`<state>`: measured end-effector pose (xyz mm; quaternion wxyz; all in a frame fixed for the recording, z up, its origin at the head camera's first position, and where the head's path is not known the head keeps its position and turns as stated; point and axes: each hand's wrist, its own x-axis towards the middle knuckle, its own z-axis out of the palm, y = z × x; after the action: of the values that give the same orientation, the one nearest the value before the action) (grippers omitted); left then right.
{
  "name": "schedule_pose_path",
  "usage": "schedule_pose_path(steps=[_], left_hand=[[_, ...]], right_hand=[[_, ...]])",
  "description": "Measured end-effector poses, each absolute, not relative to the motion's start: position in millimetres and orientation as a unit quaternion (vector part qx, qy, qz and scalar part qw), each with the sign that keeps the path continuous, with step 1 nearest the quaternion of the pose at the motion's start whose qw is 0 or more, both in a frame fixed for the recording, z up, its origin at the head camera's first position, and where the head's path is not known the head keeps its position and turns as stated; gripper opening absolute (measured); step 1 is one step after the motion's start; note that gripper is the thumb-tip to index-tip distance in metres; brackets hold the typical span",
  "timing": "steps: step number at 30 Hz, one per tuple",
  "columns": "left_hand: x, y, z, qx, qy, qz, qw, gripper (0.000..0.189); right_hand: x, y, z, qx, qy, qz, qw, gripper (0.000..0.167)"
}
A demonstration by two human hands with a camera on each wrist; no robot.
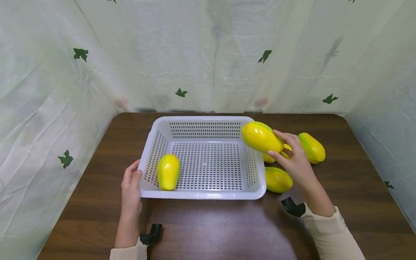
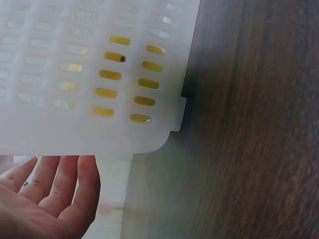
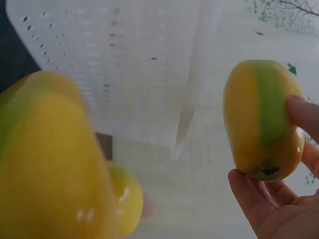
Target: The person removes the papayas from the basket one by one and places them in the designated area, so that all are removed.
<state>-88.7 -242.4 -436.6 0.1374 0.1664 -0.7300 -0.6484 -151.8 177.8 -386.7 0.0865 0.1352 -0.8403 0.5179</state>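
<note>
A white plastic basket (image 1: 208, 195) with slotted walls stands on the table. My left hand (image 1: 131, 187) grips its left rim, thumb on top; the left wrist view has the curled fingers (image 2: 84, 184) under the rim. One yellow mango (image 1: 168, 172) lies inside at the left. Above the basket's right rim, my right hand (image 1: 294, 159) holds another yellow mango (image 1: 262, 137) between thumb and fingers. In the right wrist view this held mango (image 3: 264, 119) shows a green stripe and a dark stem end.
Several more mangoes lie right of the basket: one near its front corner (image 1: 278, 180), one farther right (image 1: 312, 148), and one partly hidden behind the right hand (image 1: 268, 158). The brown wooden table (image 1: 221, 227) meets a pale cloth backdrop (image 1: 214, 54) behind.
</note>
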Motion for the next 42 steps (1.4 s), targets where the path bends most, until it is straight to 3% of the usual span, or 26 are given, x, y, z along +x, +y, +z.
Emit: schedule_pose_path(steps=[27,42], left_hand=[[-89,-242,-439,0.17,-0.729,-0.648,0.143,0.036],[-88,-242,-437,0.161,-0.73,-0.65,0.141,0.037]], right_hand=[[-115,233,-448,0.058,-0.858,0.487,0.152,0.056],[-87,242,-469,-0.005,-0.88,0.454,0.138,0.057]])
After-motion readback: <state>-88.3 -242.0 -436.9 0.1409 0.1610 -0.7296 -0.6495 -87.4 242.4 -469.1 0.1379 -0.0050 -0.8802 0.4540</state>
